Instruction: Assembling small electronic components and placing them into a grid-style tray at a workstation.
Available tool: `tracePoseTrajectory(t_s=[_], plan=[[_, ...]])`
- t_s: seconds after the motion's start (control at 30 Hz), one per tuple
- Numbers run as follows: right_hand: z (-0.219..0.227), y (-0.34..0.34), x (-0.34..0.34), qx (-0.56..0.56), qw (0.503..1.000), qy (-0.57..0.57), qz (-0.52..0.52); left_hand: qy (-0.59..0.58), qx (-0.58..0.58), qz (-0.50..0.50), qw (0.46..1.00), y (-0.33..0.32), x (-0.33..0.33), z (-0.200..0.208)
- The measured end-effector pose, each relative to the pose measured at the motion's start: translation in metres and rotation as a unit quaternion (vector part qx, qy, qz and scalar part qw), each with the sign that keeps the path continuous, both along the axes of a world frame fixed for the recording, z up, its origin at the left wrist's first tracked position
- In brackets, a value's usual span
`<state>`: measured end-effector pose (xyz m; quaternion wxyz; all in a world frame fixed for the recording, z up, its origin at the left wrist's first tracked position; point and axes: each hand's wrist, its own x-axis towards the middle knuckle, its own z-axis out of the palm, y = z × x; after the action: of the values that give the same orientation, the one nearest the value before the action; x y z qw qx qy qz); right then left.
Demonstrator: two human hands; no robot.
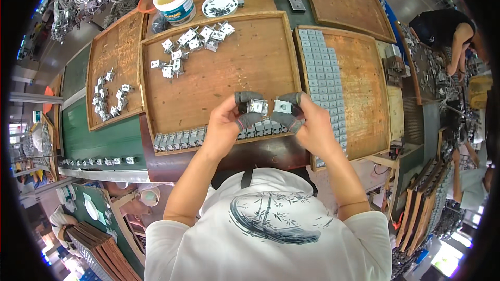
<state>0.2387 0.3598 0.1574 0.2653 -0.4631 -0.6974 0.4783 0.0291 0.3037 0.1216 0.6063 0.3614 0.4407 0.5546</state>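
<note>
Grey fabric covers the fingertips of both hands. My left hand (225,123) is closed in a pinch round a small silver metal block (258,106) with an open, frame-like face. A similar block (283,106), paler and flatter on the side that shows, sits between the fingers of my right hand (314,124). The two blocks are held close together but apart, over the front of a wooden tray (219,93). Loose metal blocks (194,40) lie jumbled at that tray's far left. Along its front edge stands a row of upright blocks (179,138), partly hidden by my hands.
Close-packed grey blocks (319,57) fill the left side of the right-hand tray (362,88). Another tray (122,41) at left holds scattered blocks. Beyond stand a white bucket (177,6) and a white dish of small dark parts (220,5). A person (453,34) bends over at far right.
</note>
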Motion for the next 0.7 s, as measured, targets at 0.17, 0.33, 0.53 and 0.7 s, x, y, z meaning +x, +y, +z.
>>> tracePoseTrajectory(t_s=[0.17,0.33,0.53,0.7], plan=[[0.012,-0.010,-0.002,0.205,0.972,-0.094,0.062,0.004,0.013,0.001,1.000,-0.013,0.005,0.010],[0.006,-0.014,-0.003,0.272,0.954,-0.111,0.054,0.039,0.027,-0.005,0.999,-0.017,0.021,0.012],[-0.009,-0.006,0.005,0.273,0.951,-0.130,0.064,0.123,0.027,-0.014,0.992,-0.011,0.035,-0.003],[0.001,0.003,0.014,0.183,0.968,-0.140,0.103,0.052,-0.009,-0.039,0.998,-0.006,0.036,-0.005]])
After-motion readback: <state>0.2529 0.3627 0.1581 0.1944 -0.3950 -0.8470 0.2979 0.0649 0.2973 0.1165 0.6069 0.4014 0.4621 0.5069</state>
